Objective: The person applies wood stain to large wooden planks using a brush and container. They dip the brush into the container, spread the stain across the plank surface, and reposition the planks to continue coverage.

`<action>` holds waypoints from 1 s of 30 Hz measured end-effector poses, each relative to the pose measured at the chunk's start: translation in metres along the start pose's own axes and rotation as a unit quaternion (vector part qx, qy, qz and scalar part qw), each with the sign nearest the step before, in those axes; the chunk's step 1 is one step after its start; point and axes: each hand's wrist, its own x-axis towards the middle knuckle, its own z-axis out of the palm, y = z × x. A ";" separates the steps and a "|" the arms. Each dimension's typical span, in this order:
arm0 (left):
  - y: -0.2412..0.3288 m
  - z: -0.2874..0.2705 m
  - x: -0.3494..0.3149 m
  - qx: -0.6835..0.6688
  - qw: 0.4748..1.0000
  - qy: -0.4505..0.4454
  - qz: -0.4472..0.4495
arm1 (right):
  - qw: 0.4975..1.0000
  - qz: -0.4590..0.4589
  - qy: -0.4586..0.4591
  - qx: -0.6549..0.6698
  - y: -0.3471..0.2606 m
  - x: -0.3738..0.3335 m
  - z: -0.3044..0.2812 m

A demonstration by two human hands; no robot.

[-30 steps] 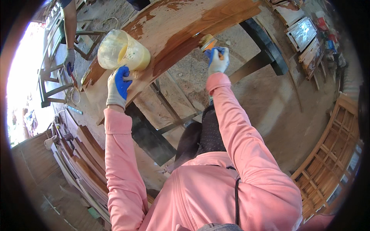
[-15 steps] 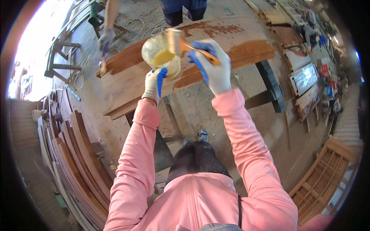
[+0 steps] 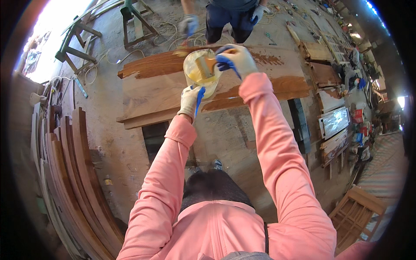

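Note:
My left hand (image 3: 190, 100), in a white glove with blue on the palm side, grips a pale, see-through bucket (image 3: 189, 69) holding yellowish liquid. In my right hand (image 3: 237, 60), gloved alike, is a wide paintbrush (image 3: 209, 65) with an orange handle. Its bristles point down inside the bucket, at or near the liquid; exact contact I cannot tell. Both are held above a long wooden board (image 3: 147, 97), which has dark reddish-brown wet-looking areas along its far edge and right part and paler wood between.
Across the board stands a co-worker (image 3: 232, 19); their gloved hand (image 3: 189, 25) holds another brush (image 3: 182, 52) over the far edge. Green trestles (image 3: 73, 47) stand far left. Long timbers (image 3: 82, 160) lean at the left, a slatted wooden frame (image 3: 357, 212) lies lower right, and a cable (image 3: 169, 37) crosses the floor.
My right hand has tipped the paintbrush down into the bucket. The bucket sits further right in view. The co-worker's brush hand has shifted right along the far edge.

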 end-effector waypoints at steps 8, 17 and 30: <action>0.006 -0.002 -0.006 0.086 0.996 0.002 0.007 | 0.941 0.019 0.220 0.258 0.019 -0.070 -0.040; 0.032 0.002 -0.027 -0.101 0.993 0.034 -0.053 | 0.934 0.049 0.244 0.258 0.077 -0.103 -0.098; 0.045 -0.144 -0.140 -0.005 0.985 0.159 0.069 | 0.862 0.068 0.308 -0.397 0.091 -0.037 -0.175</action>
